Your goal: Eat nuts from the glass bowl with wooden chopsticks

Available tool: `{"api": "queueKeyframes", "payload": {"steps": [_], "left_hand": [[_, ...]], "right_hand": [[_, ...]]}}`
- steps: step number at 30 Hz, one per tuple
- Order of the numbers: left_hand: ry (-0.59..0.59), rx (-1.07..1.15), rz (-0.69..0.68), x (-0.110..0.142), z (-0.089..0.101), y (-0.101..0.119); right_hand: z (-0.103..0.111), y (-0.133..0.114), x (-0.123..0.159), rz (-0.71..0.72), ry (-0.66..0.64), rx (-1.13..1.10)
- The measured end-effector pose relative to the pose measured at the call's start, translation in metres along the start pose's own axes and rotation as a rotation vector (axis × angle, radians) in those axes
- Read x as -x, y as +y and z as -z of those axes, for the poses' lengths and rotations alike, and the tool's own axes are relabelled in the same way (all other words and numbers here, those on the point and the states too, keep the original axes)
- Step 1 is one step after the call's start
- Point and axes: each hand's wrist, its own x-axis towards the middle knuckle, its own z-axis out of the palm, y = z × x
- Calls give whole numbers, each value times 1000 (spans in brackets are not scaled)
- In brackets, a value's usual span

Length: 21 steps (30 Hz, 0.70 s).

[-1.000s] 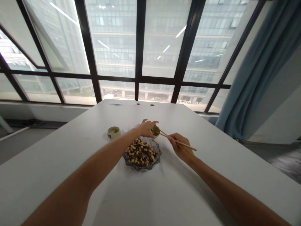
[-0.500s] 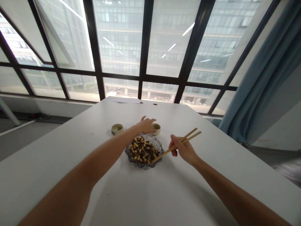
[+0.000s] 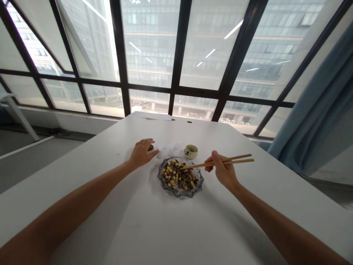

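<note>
My left hand [image 3: 142,152] is over the left tea cup, thumb and fingers apart around it. Most of that cup [image 3: 150,147] is hidden behind the hand, and I cannot tell whether the fingers touch it. In my right hand [image 3: 223,169] is a pair of wooden chopsticks [image 3: 238,159], their tips down among the contents of a scalloped glass bowl [image 3: 180,195]. Pale peanuts [image 3: 171,173] lie mostly at the bowl's left, dark striped sunflower seeds [image 3: 187,181] mostly at its right. Just behind the bowl stands a second tea cup [image 3: 191,152], upright, with dark writing on it.
Crumpled clear plastic or glass [image 3: 174,148], hard to make out, lies between the cups. Papers [image 3: 151,116] rest at the far edge of the white table [image 3: 165,228]. Large windows [image 3: 154,44] rise behind it, and a blue curtain [image 3: 311,106] hangs at the right.
My left hand has moved left, from the right cup to the left cup. The chopsticks have swung to a flatter angle, their tips moving from the bowl's front edge toward its middle.
</note>
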Motion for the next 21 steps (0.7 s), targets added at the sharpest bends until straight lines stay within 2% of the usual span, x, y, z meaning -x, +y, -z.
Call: {"api": "queueKeyframes", "payload": {"steps": [2, 5, 7, 9, 12, 18, 20, 21], "left_hand": [[24, 20, 0, 5, -5, -2], [40, 65, -10, 8, -10, -4], [58, 92, -5, 8, -11, -5], [72, 109, 2, 8, -11, -6], [83, 128, 12, 9, -13, -7], [111, 210, 100, 8, -18, -10], [114, 230, 149, 8, -20, -11], [112, 237, 170, 8, -21, -12]], "right_hand": [[-2, -9, -2, -37, -90, -29], [-8, -14, 5, -128, -345, -25], [-13, -11, 12, -142, -420, -12], [-17, -6, 16, -104, -382, 6], [-19, 1, 16, -36, -250, 62], [-5, -5, 2, 13, 16, 60], [-2, -11, 1, 16, 28, 38], [-2, -14, 2, 9, -29, 35]]}}
